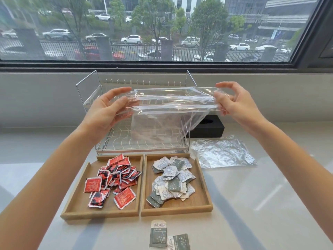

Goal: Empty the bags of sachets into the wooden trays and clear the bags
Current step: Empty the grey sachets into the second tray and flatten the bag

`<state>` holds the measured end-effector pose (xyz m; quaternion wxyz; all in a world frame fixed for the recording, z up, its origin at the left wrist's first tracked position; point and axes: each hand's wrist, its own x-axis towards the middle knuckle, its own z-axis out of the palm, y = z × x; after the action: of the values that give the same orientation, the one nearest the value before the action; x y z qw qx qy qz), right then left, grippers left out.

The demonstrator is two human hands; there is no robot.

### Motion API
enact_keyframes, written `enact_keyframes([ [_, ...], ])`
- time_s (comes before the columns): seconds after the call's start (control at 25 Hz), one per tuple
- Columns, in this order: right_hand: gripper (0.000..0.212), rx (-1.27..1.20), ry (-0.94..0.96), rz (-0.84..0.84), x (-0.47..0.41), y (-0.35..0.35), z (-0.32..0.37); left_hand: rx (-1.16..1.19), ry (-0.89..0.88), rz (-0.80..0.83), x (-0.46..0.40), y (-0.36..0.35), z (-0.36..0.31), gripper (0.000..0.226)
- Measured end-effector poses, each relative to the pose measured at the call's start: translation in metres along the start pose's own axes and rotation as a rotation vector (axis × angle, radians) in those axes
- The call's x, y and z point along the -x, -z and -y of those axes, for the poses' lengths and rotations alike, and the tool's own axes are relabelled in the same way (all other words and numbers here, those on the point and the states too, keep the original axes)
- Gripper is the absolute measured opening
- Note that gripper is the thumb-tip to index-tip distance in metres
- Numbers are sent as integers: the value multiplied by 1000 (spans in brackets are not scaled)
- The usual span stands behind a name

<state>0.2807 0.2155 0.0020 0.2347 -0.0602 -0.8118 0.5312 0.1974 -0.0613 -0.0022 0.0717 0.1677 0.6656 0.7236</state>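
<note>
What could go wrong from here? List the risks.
1. Two grey sachets lie on the counter in front of the trays, outside them; they could get overlooked.
2. The clear bag stretched between the left hand and right hand hangs over the wire rack and might snag.
3. The crumpled bag beside the right tray is light and may slide off.

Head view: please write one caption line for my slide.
Both hands, left and right, stretch an empty clear bag above two wooden trays of sachets.

Red-and-black sachets (111,179), grey-and-white sachets (172,179) (speckled with white dots), tan wooden trays (100,212), black box (207,128)
</note>
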Motion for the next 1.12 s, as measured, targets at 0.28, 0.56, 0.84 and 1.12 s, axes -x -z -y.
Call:
enact_keyframes([
  [0.28, 38, 1, -12, 65, 35, -24, -58, 122, 117, -8, 28, 14, 61, 33],
  [0.56, 53, 141, -508, 208, 115, -69, -175, 50, 669, -182, 78, 14, 197, 31],
  [0.84, 49, 355, -643, 304, 140, -81, -201, -168, 749, -244, 104, 12, 233, 29],
  [1.12, 52, 497, -610, 425, 122, -70, -188, -561, 550, -145, 102, 12, 221, 21],
])
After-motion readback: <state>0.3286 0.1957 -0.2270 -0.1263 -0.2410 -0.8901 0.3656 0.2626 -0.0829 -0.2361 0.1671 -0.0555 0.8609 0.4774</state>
